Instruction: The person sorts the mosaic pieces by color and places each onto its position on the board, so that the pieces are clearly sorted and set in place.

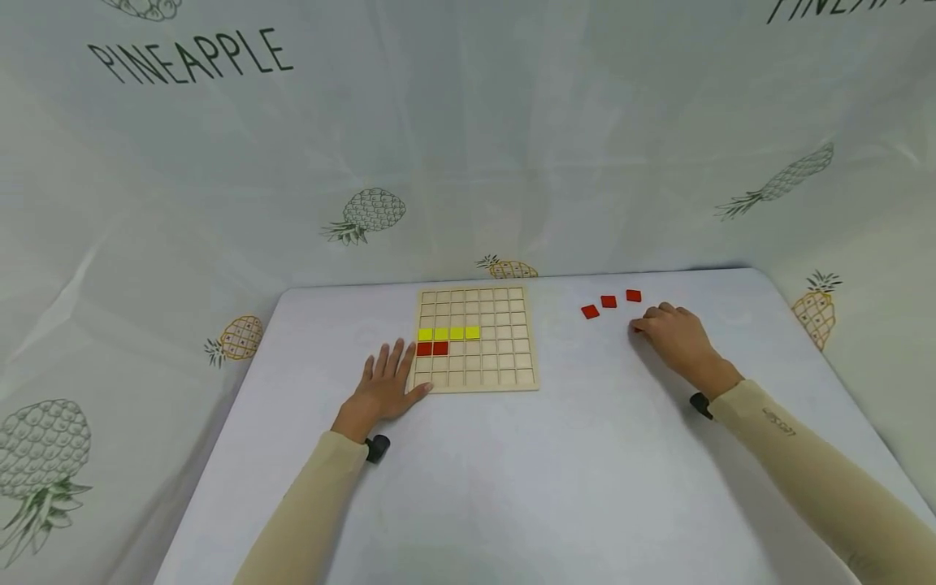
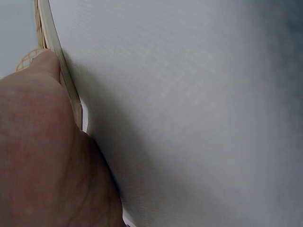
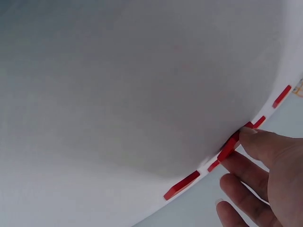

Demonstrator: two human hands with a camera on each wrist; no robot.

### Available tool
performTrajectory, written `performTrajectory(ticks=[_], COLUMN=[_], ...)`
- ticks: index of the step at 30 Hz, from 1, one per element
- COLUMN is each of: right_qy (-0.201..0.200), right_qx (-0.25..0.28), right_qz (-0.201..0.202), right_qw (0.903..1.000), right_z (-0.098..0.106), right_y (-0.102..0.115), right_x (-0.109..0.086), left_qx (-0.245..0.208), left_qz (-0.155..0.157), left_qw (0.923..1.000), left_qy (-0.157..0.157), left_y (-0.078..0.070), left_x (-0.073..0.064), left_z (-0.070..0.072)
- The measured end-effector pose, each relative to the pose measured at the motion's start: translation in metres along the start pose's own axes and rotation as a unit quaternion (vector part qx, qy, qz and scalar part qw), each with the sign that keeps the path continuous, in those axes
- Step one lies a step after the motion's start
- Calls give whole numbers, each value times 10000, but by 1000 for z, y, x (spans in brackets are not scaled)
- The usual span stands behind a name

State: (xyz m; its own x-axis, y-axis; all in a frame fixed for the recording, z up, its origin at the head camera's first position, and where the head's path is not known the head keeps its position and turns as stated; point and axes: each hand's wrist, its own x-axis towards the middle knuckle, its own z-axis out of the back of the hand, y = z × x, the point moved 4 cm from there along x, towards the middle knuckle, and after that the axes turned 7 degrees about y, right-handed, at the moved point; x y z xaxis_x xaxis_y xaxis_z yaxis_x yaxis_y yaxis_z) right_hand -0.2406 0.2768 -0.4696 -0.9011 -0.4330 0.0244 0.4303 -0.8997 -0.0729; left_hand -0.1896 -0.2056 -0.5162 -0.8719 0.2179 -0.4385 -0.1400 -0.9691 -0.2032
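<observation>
A pale wooden grid board [image 1: 493,379] lies on the table, with a row of several yellow tiles [image 1: 457,333] and, below it, two red tiles [image 1: 432,348] at its left side. My left hand [image 1: 382,390] rests with fingers spread at the board's lower left corner; its thumb lies along the near edge, as the left wrist view also shows. Over on the right, my right hand [image 1: 676,337] pinches a red square tile [image 3: 229,147] between thumb and index finger, close over the tabletop. The back of the hand hides this tile in the head view.
Three loose red tiles [image 1: 608,301] lie beyond and left of my right hand, near the table's far edge. Behind the white table [image 1: 512,471] hangs a pale cloth [image 1: 468,122] printed with pineapples.
</observation>
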Motion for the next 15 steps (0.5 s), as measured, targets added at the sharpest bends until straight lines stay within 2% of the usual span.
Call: performTrajectory(ticks=[3, 8, 15], right_qy=[-84, -583, -907], right_qx=[17, 142, 306], right_qz=[105, 376, 695], right_qw=[9999, 9975, 9930], right_z=[2, 10, 20], right_y=[6, 23, 60], right_x=[0, 2, 11], left_qx=[5, 63, 50], left_qz=[14, 30, 111], left_qw=[10000, 10000, 9999], left_qy=[30, 51, 85], left_y=[1, 4, 4], left_x=[1, 6, 5], left_z=[0, -2, -3])
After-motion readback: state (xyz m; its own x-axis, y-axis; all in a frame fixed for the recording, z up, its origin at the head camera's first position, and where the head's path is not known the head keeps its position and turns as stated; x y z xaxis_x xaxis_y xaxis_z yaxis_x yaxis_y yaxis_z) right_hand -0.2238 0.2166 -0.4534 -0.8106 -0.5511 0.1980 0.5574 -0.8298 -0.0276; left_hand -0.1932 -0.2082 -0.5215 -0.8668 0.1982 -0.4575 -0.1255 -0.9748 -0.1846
